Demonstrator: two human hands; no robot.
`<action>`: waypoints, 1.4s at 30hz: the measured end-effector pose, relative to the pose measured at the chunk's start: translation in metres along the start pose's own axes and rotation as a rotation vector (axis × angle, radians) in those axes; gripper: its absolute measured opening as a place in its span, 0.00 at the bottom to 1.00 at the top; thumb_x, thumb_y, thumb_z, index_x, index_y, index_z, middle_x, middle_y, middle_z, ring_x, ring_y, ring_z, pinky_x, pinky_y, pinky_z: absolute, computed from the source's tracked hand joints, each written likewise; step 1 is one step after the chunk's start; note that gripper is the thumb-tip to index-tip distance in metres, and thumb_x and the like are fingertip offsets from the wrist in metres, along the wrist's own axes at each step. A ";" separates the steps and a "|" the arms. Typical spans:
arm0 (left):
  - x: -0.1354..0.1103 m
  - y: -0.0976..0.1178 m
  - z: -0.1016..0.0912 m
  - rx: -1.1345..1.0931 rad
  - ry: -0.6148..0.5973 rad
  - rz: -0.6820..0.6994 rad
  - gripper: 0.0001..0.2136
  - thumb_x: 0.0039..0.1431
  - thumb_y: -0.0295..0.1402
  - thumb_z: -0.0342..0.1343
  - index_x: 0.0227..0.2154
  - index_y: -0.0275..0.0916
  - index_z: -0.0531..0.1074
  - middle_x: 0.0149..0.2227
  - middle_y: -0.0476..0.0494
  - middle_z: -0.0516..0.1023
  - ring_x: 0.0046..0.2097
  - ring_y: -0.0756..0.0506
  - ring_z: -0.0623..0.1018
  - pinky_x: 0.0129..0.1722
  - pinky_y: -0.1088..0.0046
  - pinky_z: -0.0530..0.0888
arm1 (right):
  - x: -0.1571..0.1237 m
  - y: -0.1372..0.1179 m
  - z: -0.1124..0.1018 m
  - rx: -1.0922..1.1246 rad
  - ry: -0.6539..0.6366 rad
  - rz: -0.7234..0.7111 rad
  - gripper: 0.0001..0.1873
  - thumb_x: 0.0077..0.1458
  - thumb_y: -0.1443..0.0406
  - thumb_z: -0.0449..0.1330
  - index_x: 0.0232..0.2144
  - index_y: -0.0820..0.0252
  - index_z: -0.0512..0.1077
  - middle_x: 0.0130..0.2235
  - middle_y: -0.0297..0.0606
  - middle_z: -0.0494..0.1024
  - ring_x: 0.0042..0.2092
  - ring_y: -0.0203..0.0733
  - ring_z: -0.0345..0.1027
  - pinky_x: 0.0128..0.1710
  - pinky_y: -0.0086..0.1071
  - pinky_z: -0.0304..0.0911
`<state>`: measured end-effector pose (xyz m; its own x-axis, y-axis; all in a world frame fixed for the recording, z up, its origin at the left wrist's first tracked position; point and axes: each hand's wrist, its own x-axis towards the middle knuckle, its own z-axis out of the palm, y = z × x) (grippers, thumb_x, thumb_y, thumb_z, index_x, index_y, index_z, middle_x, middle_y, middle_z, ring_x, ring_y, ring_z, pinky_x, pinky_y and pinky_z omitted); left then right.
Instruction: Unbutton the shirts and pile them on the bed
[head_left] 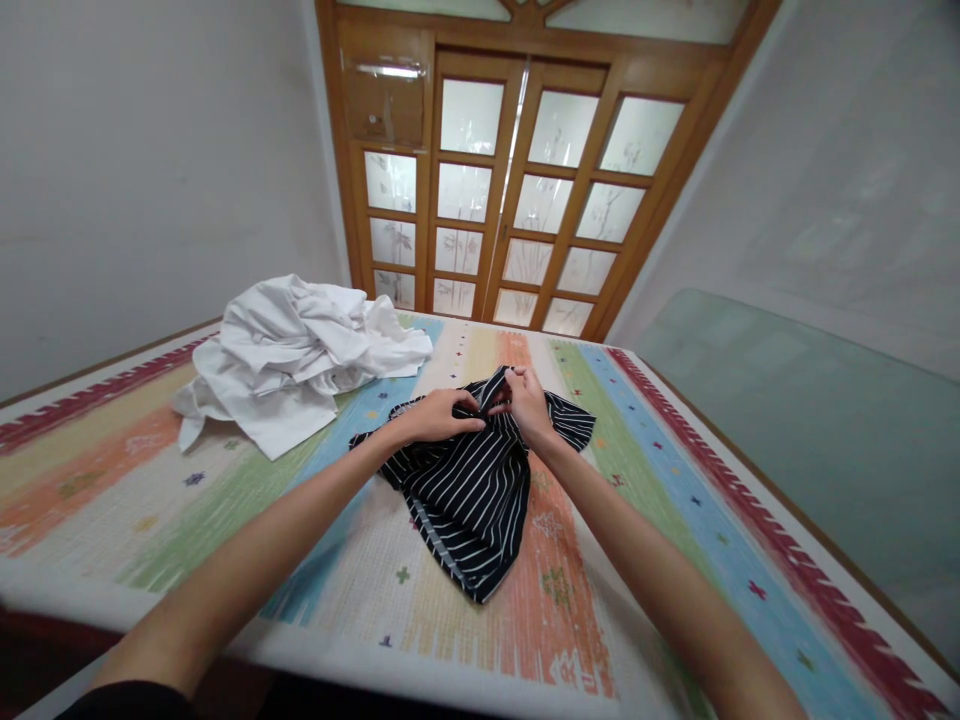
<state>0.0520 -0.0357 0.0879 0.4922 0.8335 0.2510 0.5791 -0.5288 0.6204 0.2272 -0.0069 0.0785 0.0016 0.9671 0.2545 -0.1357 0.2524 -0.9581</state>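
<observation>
A black garment with thin white stripes (469, 500) lies bunched in the middle of a table covered by a multicoloured striped cloth (660, 500). My left hand (439, 412) is closed on the garment's upper edge. Just to its right, my right hand (529, 400) pinches the same raised fold of fabric. Both hands meet at the garment's far end, which is lifted slightly off the table. The lower part of the garment trails toward me, flat on the cloth.
A crumpled pile of white cloth (296, 360) sits at the table's far left. Behind the table stands a wooden double door with frosted glass panes (510, 200). A pale green glass surface (810, 420) lies to the right of the table.
</observation>
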 end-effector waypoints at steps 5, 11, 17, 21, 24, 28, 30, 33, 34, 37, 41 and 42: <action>0.010 -0.002 0.013 0.029 0.060 -0.024 0.14 0.52 0.44 0.59 0.32 0.36 0.77 0.33 0.47 0.80 0.36 0.45 0.77 0.38 0.71 0.69 | -0.002 -0.006 -0.005 0.024 0.032 0.013 0.15 0.52 0.53 0.59 0.31 0.55 0.60 0.23 0.25 0.68 0.22 0.32 0.66 0.16 0.24 0.66; 0.017 -0.001 0.024 -0.036 0.161 0.036 0.09 0.51 0.34 0.59 0.34 0.36 0.79 0.35 0.46 0.82 0.38 0.44 0.78 0.40 0.71 0.70 | -0.012 -0.003 -0.015 -0.256 -0.232 0.103 0.19 0.47 0.52 0.64 0.22 0.59 0.63 0.19 0.28 0.68 0.17 0.30 0.62 0.13 0.23 0.61; 0.016 -0.001 0.032 -0.047 0.232 0.030 0.08 0.51 0.33 0.60 0.34 0.37 0.79 0.37 0.44 0.82 0.39 0.43 0.79 0.43 0.70 0.70 | -0.014 0.005 -0.023 -0.318 -0.273 0.044 0.18 0.47 0.53 0.63 0.21 0.57 0.61 0.17 0.28 0.68 0.17 0.33 0.62 0.14 0.25 0.59; 0.013 -0.001 0.032 -0.113 0.296 0.010 0.13 0.50 0.40 0.62 0.34 0.37 0.77 0.36 0.45 0.81 0.38 0.45 0.78 0.42 0.70 0.70 | -0.015 0.006 -0.027 -0.293 -0.240 -0.033 0.19 0.48 0.51 0.62 0.22 0.56 0.61 0.19 0.28 0.70 0.18 0.34 0.63 0.16 0.28 0.60; 0.010 -0.002 0.030 -0.149 0.310 -0.026 0.14 0.51 0.44 0.60 0.32 0.36 0.76 0.33 0.46 0.79 0.36 0.45 0.76 0.40 0.71 0.70 | -0.017 0.007 -0.029 -0.270 -0.220 -0.044 0.19 0.48 0.50 0.62 0.23 0.57 0.62 0.19 0.29 0.71 0.18 0.35 0.63 0.17 0.29 0.61; 0.007 -0.008 0.031 -0.211 0.244 -0.009 0.15 0.57 0.44 0.54 0.29 0.36 0.76 0.31 0.47 0.79 0.35 0.46 0.76 0.39 0.71 0.69 | -0.018 0.008 -0.026 -0.240 -0.186 -0.020 0.20 0.47 0.49 0.63 0.23 0.57 0.63 0.20 0.30 0.71 0.19 0.34 0.63 0.18 0.28 0.60; 0.006 -0.012 0.033 -0.217 0.233 0.018 0.14 0.57 0.43 0.55 0.30 0.36 0.77 0.33 0.46 0.80 0.36 0.45 0.76 0.40 0.70 0.70 | -0.019 0.008 -0.023 -0.246 -0.170 -0.011 0.21 0.46 0.48 0.63 0.22 0.57 0.63 0.20 0.29 0.71 0.18 0.33 0.63 0.18 0.28 0.59; 0.004 -0.015 0.036 -0.211 0.237 0.010 0.13 0.59 0.40 0.54 0.32 0.36 0.77 0.35 0.45 0.81 0.37 0.45 0.77 0.41 0.70 0.70 | -0.021 0.009 -0.019 -0.275 -0.177 0.008 0.21 0.46 0.48 0.63 0.21 0.57 0.62 0.19 0.29 0.69 0.18 0.32 0.61 0.17 0.27 0.58; 0.003 -0.015 0.037 -0.211 0.248 0.000 0.13 0.59 0.40 0.53 0.33 0.36 0.77 0.36 0.44 0.81 0.37 0.45 0.77 0.41 0.69 0.70 | -0.022 0.010 -0.018 -0.290 -0.184 0.018 0.21 0.46 0.48 0.63 0.21 0.57 0.63 0.19 0.28 0.69 0.17 0.32 0.61 0.17 0.27 0.57; 0.001 -0.014 0.040 -0.213 0.293 -0.026 0.12 0.59 0.40 0.54 0.34 0.35 0.77 0.37 0.43 0.81 0.38 0.45 0.77 0.42 0.69 0.71 | -0.022 0.013 -0.017 -0.337 -0.206 0.051 0.20 0.46 0.50 0.63 0.22 0.59 0.65 0.18 0.28 0.68 0.17 0.31 0.59 0.16 0.26 0.56; -0.001 -0.014 0.045 -0.232 0.318 -0.051 0.14 0.59 0.41 0.54 0.34 0.36 0.77 0.35 0.44 0.81 0.38 0.45 0.77 0.42 0.69 0.72 | -0.021 0.019 -0.019 -0.353 -0.228 0.073 0.18 0.47 0.51 0.62 0.23 0.60 0.67 0.18 0.28 0.68 0.17 0.31 0.59 0.16 0.27 0.56; -0.002 -0.014 0.046 -0.240 0.323 -0.053 0.14 0.59 0.42 0.54 0.34 0.36 0.77 0.35 0.44 0.81 0.38 0.45 0.77 0.43 0.68 0.72 | -0.021 0.020 -0.019 -0.353 -0.232 0.076 0.18 0.47 0.51 0.62 0.23 0.60 0.67 0.19 0.29 0.68 0.17 0.31 0.59 0.17 0.27 0.56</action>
<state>0.0730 -0.0371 0.0449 0.2139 0.8864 0.4105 0.4112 -0.4629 0.7853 0.2431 -0.0219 0.0512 -0.2238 0.9605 0.1654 0.2211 0.2153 -0.9512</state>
